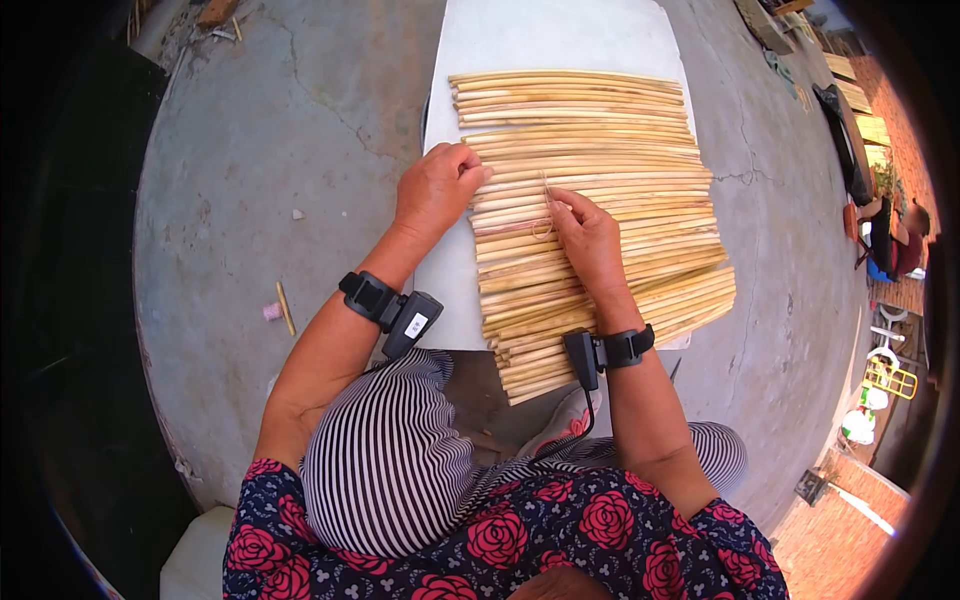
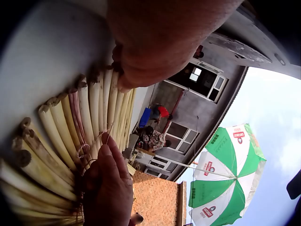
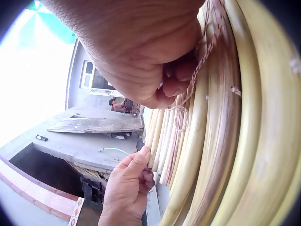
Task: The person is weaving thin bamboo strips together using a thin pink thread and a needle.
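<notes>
Pale yellow stalks [image 1: 600, 215] lie side by side in a long row on a white board. At the row's left edge, the left hand [image 1: 435, 190] pinches a stalk end between thumb and fingertips; the right wrist view shows this hand [image 3: 127, 188] too. Over the middle of the row, the right hand [image 1: 590, 240] pinches a thin string between thumb and curled fingers. That string [image 3: 181, 117], reddish and white, forms a small loop on the stalks beside the right hand [image 3: 141, 61]. In the left wrist view the right hand [image 2: 110, 188] holds the string close to the stalks.
The white board [image 1: 560, 35] extends beyond the row's far side. On the concrete floor [image 1: 270, 180] at left lie a short stick [image 1: 286, 308] and a pinkish spool [image 1: 271, 312]. People sit in the background at right. A green and white umbrella [image 2: 228, 174] stands outside.
</notes>
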Available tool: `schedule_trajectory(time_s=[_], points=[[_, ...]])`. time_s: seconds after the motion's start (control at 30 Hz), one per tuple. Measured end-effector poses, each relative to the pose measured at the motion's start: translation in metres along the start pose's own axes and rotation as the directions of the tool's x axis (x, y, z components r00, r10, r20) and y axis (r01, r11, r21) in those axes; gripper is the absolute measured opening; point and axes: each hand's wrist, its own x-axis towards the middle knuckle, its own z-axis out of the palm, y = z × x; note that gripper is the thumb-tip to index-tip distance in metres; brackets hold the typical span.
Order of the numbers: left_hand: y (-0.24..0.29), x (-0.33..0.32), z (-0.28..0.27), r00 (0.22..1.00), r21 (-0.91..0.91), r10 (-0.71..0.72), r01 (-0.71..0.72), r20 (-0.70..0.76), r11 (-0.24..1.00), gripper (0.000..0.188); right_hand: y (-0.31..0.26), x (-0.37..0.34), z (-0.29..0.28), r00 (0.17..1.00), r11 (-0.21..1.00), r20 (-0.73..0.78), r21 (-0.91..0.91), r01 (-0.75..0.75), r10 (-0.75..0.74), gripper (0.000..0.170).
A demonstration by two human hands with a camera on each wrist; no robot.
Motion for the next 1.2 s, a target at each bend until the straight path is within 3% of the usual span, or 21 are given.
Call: schedule_trajectory(time_s=[0.1, 0.3, 0.73, 1.07, 1.2], points=[[-0.001, 0.0, 0.0, 0.999, -0.063, -0.034, 0.035, 0.009, 0.997, 0.019, -0.007, -0.001, -0.001, 0.999, 0.998, 0.022, 0.054, -0.035, 0.033, 0.025], [-0.001, -0.001, 0.002, 0.999, -0.14, -0.054, 0.053, 0.003, 0.989, 0.018, -0.031, -0.002, -0.007, 0.954, 0.881, 0.174, 0.37, -0.295, 0.246, 0.029], [-0.004, -0.004, 0.003, 0.999, -0.159, -0.035, 0.034, -0.003, 0.987, 0.014, -0.049, 0.009, -0.021, 0.903, 0.868, 0.281, 0.289, -0.403, 0.325, 0.025], [-0.004, -0.004, 0.0, 0.997, -0.053, -0.033, 0.037, 0.077, 0.998, 0.014, -0.018, 0.009, -0.007, 0.968, 0.947, 0.16, 0.229, -0.226, 0.192, 0.027], [-0.008, -0.002, 0.0, 0.994, -0.09, -0.043, 0.053, 0.105, 0.995, 0.015, -0.014, 0.009, -0.005, 0.979, 0.972, 0.133, 0.158, -0.173, 0.153, 0.027]])
